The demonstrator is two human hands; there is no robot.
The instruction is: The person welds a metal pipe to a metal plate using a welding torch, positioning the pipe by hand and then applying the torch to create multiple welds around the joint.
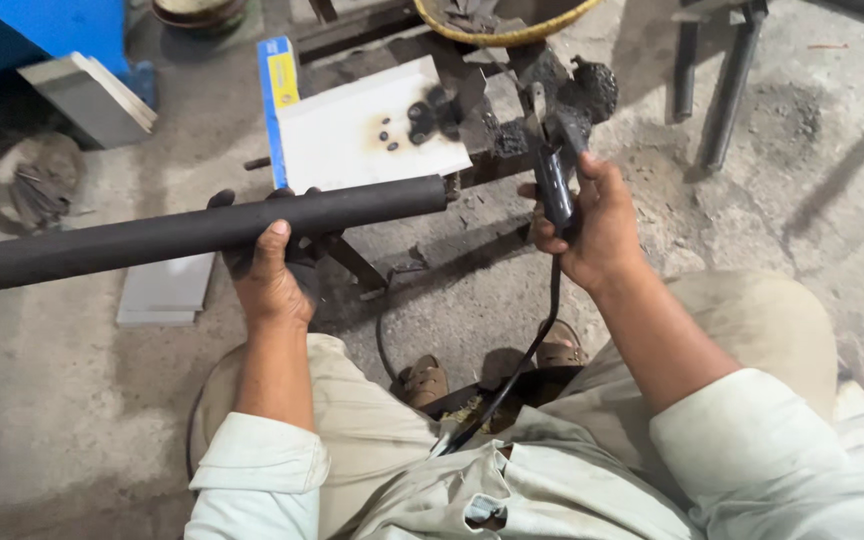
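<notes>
left hand [270, 268] wrapped around dark steel pipe [192, 232], fingers [224, 200] curled over the far side and thumb across the near side, gripping close to the right end so that end stays level and aimed at the scorched white plate [362, 135]. long remainder of pipe running off past the left edge, likely why the grip sits so near the working end. right hand [592, 225] closed round black electrode holder [555, 175], fingers pressed together on the handle, clamp end pointing far toward the charred metal frame [512, 135]. black cable [522, 360] trailing near, down between the knees, kept out of the way of both hands. yellow-rimmed basket [512, 25] far behind; grey slab [164, 290] lying on concrete floor [52, 380] just left of the left hand.
</notes>
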